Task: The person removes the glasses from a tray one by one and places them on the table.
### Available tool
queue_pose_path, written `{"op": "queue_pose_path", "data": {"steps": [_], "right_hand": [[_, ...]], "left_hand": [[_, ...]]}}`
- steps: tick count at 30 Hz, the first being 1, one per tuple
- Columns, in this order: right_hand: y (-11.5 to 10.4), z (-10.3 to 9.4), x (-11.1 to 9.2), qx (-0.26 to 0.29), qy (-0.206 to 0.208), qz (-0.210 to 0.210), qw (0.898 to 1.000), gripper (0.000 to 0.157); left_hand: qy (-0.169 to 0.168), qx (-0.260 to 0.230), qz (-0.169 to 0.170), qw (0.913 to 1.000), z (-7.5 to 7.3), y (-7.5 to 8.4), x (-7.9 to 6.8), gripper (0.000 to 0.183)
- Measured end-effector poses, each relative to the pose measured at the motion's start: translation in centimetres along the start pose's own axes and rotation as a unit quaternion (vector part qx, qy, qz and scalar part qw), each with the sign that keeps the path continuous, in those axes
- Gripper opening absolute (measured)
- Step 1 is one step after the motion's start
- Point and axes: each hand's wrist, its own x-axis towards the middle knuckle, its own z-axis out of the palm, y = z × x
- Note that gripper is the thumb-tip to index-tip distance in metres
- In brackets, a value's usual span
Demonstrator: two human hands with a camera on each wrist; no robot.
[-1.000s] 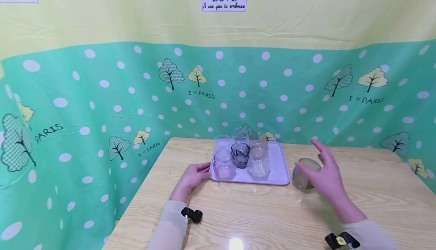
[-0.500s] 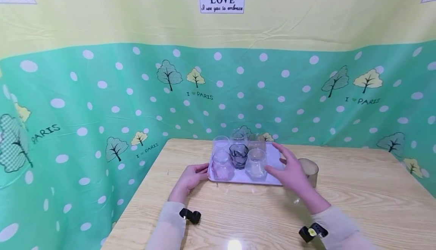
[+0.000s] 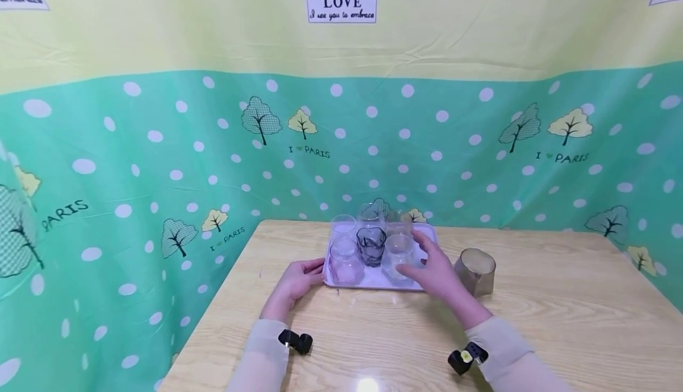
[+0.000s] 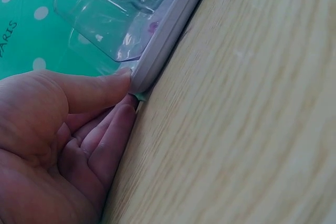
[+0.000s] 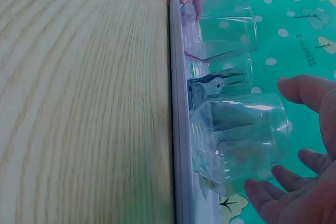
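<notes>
My left hand [image 3: 295,280] pinches the left edge of a pale lilac tray [image 3: 373,278]. In the left wrist view its thumb [image 4: 100,90] lies at the rim, with the fingers low beside the table. Several glasses stand on the tray. The front row has a pinkish faceted glass [image 3: 348,266] and a clear glass [image 3: 398,249]; a dark grey glass [image 3: 371,247] stands between and behind them. My right hand [image 3: 440,273] is spread beside the clear glass. In the right wrist view, thumb and fingers flank its rim [image 5: 281,129], with a gap visible at the thumb.
A brown tinted glass [image 3: 475,270] stands on the wooden table [image 3: 373,338], right of the tray and just behind my right wrist. More clear glasses fill the tray's back row. A green and yellow patterned curtain [image 3: 373,143] hangs behind the table.
My right hand has left the brown glass and moved left over the tray to the clear glass. The brown glass stays on the table. My left hand keeps its place at the tray edge.
</notes>
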Motion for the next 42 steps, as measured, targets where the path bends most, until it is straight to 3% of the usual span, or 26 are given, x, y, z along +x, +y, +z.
{"op": "queue_pose_path", "data": {"steps": [18, 31, 42], "right_hand": [[0.4, 1.2, 0.4, 0.016, 0.022, 0.043, 0.999, 0.096], [1.0, 1.4, 0.9, -0.008, 0.031, 0.041, 0.999, 0.092], [1.1, 1.3, 0.8, -0.011, 0.015, 0.060, 0.998, 0.089]], "left_hand": [[-0.001, -0.005, -0.001, 1.0000, 0.0, 0.0, -0.3, 0.050], [0.000, 0.001, -0.001, 1.0000, 0.0, 0.1, 0.0, 0.051], [-0.001, -0.003, 0.004, 1.0000, 0.0, 0.1, -0.1, 0.050]]}}
